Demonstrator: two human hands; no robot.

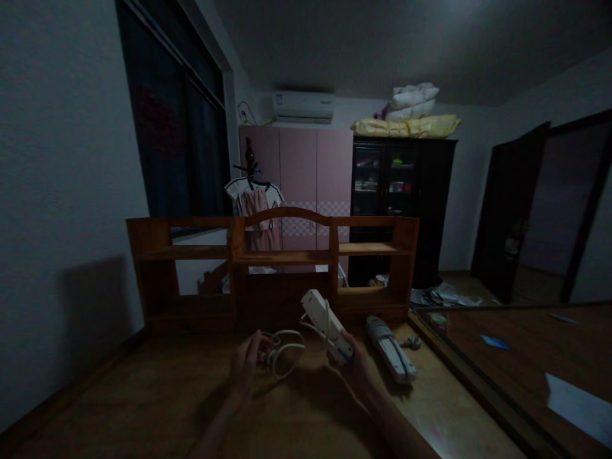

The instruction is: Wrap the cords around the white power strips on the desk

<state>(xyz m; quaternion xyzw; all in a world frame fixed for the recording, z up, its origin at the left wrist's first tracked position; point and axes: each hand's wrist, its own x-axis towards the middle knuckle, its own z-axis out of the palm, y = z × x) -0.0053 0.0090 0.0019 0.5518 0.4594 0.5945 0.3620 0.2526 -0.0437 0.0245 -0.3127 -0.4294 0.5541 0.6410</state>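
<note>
My right hand point(356, 366) grips the near end of a white power strip point(325, 322), which tilts up and away over the wooden desk point(143, 408). Its white cord point(285, 349) runs in loops to my left hand point(246, 366), whose fingers are closed around the coiled part. A second white power strip point(389, 350) lies flat on the desk just right of my right hand, its plug point(412, 342) beside it.
A low wooden shelf unit point(282, 255) stands along the desk's far edge. A second dark table point(526, 357) with papers adjoins on the right. Behind are a pink wardrobe point(310, 172), a black cabinet point(401, 191) and hanging clothes point(255, 204). The room is dim.
</note>
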